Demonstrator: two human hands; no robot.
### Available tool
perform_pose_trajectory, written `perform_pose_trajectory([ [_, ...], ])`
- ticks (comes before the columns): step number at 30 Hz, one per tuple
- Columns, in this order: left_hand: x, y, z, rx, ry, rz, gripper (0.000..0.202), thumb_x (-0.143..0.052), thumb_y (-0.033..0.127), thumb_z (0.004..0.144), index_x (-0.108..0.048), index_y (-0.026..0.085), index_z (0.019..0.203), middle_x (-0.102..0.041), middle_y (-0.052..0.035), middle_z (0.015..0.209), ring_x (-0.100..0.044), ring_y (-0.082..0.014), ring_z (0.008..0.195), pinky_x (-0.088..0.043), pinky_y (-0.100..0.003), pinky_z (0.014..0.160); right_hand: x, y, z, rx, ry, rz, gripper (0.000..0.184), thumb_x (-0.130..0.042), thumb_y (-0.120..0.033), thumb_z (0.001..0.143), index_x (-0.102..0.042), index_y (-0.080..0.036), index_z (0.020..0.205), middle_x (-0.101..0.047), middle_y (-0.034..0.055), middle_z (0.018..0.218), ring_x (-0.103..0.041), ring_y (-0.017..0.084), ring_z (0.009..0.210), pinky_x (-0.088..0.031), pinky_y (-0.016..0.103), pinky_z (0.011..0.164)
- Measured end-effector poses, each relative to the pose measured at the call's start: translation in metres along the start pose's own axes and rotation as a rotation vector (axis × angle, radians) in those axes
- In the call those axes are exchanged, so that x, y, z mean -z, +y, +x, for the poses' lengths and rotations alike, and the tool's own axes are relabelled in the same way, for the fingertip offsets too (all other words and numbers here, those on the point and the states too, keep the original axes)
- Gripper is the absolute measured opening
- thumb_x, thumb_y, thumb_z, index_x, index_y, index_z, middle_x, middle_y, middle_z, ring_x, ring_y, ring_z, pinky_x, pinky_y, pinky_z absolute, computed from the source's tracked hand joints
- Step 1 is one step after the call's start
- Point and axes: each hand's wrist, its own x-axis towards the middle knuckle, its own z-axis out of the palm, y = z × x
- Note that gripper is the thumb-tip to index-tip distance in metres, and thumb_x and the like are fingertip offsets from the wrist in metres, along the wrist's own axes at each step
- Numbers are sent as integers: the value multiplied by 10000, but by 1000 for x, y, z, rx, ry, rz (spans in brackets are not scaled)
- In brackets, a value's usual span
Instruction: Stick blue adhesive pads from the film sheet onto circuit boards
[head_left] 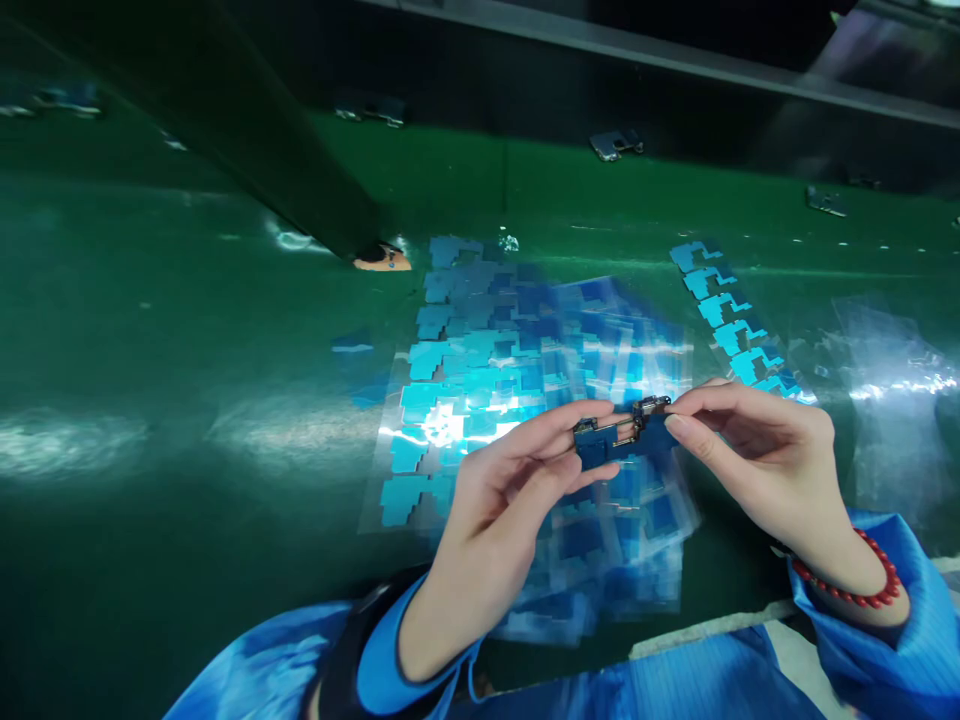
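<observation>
A small dark circuit board (598,447) with a notched outline is held up between my two hands. My left hand (514,490) grips its left end, thumb in front and fingers behind. At the other end, the thumb and index finger of my right hand (757,450) pinch the board's right edge. Below and behind it lie clear sheets (420,425) bearing rows of shiny blue film pieces cut to a similar notched shape. More sheets with blue pieces (577,540) overlap in a loose pile under my hands.
A narrow strip of blue film pieces (731,320) lies to the right, beside clear plastic sheets (900,400). Several boards, one of them a grey board (616,145), rest along the back of the green surface (187,330). A dark post (300,130) slants in from the upper left.
</observation>
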Motion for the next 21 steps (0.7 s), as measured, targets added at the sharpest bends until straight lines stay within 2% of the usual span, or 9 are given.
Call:
perform_pose_trajectory([
  [12,-2,2,0,-41,5,21,276,-605,141,883,-731,326,1046,-743,42,1037,-697,-172,981,-615,-258,810,0,-2,-1,-11,0,9,114,-689,-108,808,-699,-222,815,-689,-24,761,-639,103,707,-562,187,670],
  [16,-7,3,1,-26,51,43,229,-646,152,857,-744,295,1008,-754,26,991,-709,-174,943,-623,-231,766,-1,-2,-1,-25,0,14,110,-690,-115,808,-702,-223,823,-692,-12,764,-642,120,707,-568,215,663],
  [21,-16,8,-1,21,182,63,162,-700,184,804,-755,240,946,-763,-7,922,-719,-187,882,-628,-239,729,0,-3,-1,-24,7,12,98,-689,-127,806,-702,-224,810,-695,-4,756,-650,139,700,-576,244,652],
])
